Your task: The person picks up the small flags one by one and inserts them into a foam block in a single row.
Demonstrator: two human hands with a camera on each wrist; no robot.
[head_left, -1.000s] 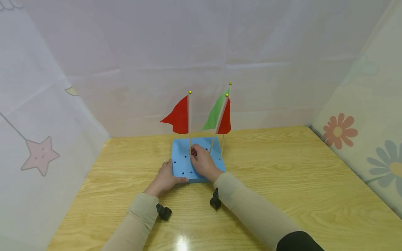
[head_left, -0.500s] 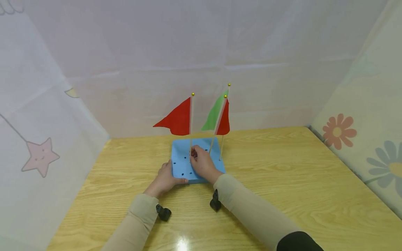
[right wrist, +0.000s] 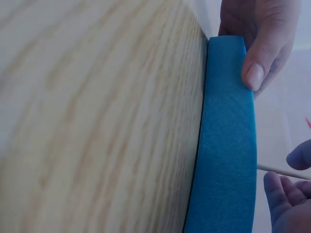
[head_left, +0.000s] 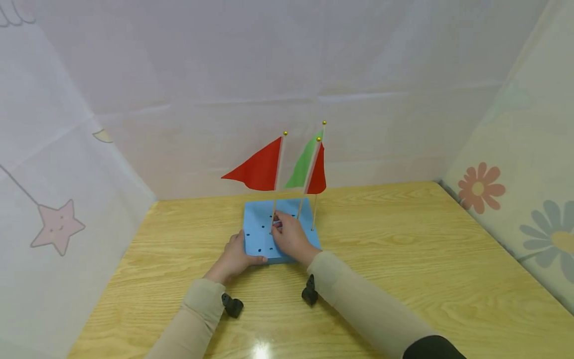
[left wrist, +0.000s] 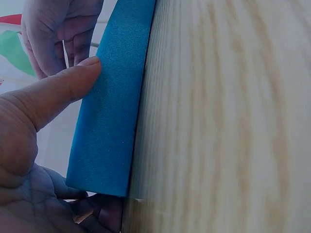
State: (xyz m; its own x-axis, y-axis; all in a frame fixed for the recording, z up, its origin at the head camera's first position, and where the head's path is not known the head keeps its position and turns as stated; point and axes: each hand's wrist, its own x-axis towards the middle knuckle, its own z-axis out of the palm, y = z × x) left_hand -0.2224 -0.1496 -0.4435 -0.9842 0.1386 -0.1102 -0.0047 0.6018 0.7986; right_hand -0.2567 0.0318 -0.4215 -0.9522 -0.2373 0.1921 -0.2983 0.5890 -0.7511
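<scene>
A blue foam block with several small holes lies on the table, three flags standing in it. My left hand grips its near left corner, thumb on the front face and fingers along the side. My right hand is over the block beside the thin wooden stick of the left red flag. In the right wrist view, thumb and fingers stand slightly apart around that stick. The stick's foot meets a hole, and the flag leans slightly right. My palm is hidden.
Right of my hand stand a second red flag and a green flag behind it, sticks in the block. A wooden table spreads around, with pale cloth behind and at both sides.
The left red flag has turned, spreading wider, and its top has swung from upright to the right. My right thumb and fingers have parted a little. My left hand stays on the corner.
</scene>
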